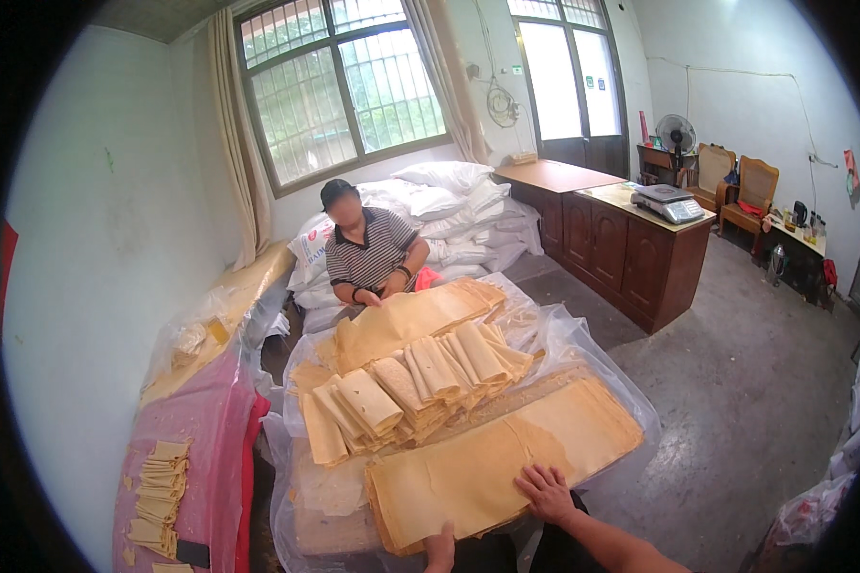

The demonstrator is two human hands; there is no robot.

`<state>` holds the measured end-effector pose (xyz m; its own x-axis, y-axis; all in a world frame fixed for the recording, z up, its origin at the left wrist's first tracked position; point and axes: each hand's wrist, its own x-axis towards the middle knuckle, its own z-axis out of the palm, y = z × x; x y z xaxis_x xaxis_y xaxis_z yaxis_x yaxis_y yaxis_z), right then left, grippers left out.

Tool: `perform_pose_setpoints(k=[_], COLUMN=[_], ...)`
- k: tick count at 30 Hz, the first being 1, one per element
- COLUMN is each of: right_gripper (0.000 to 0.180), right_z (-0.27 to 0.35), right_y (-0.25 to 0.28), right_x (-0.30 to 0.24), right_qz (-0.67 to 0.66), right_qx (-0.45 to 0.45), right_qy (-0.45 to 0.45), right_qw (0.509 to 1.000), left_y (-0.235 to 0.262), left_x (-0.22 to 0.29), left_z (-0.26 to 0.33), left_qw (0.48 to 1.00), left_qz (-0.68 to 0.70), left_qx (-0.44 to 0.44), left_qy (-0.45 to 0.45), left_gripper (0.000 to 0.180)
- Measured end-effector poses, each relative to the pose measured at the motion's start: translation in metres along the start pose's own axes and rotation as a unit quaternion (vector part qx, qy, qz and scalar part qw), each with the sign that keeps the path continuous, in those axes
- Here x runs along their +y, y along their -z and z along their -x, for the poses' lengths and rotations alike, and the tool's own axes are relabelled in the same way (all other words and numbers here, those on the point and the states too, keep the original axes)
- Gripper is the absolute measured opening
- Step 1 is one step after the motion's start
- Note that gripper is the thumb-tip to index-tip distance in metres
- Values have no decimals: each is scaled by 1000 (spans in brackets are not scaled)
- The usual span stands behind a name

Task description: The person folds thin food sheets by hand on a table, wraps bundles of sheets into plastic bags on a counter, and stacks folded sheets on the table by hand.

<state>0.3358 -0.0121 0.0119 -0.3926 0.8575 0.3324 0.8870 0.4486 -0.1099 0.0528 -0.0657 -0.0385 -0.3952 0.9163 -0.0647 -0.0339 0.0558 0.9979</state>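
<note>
A stack of long, thin, tan-yellow sheets (pixel 487 458), which look like bean curd skin, lies in front of me on the near side of the table. My right hand (pixel 547 492) rests flat on the top sheet near its front edge, fingers spread. At the front edge, further left, my left hand (pixel 440 551) touches the stack with a thumb or finger on top; its other fingers are hidden. Beyond the stack, folded sheets (pixel 420 382) lie in an overlapping row. Another flat stack of sheets (pixel 411 325) is on the far side, before a co-worker.
A co-worker (pixel 373 239) sits across the table, hands at the far stack. Clear plastic (pixel 631 392) hangs over the table's edges. On the left, a pink-covered surface (pixel 196 411) carries more folded pieces. White sacks (pixel 459 215) are piled behind; a wooden cabinet (pixel 621 248) holds a scale (pixel 669 203).
</note>
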Motion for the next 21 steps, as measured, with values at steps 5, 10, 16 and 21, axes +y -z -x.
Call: perform_pose_setpoints(k=[5, 10, 16, 21], right_gripper=[68, 68, 69, 70], right_z=[0, 0, 0, 0], right_y=[2, 3, 3, 2], right_x=[-2, -3, -2, -2], right_qz=[-30, -33, -38, -28], right_qx=[28, 30, 29, 26], right_qy=[1, 1, -3, -7], right_qw=[999, 999, 999, 999], left_y=[0, 3, 9, 11], left_x=[5, -3, -23, -28], left_z=[2, -2, -10, -9], left_qw=[1000, 1000, 998, 995], left_qz=[15, -25, -29, -41], left_qx=[-1, -2, -9, 0], left_qy=[5, 7, 57, 96], left_gripper=[49, 50, 49, 46])
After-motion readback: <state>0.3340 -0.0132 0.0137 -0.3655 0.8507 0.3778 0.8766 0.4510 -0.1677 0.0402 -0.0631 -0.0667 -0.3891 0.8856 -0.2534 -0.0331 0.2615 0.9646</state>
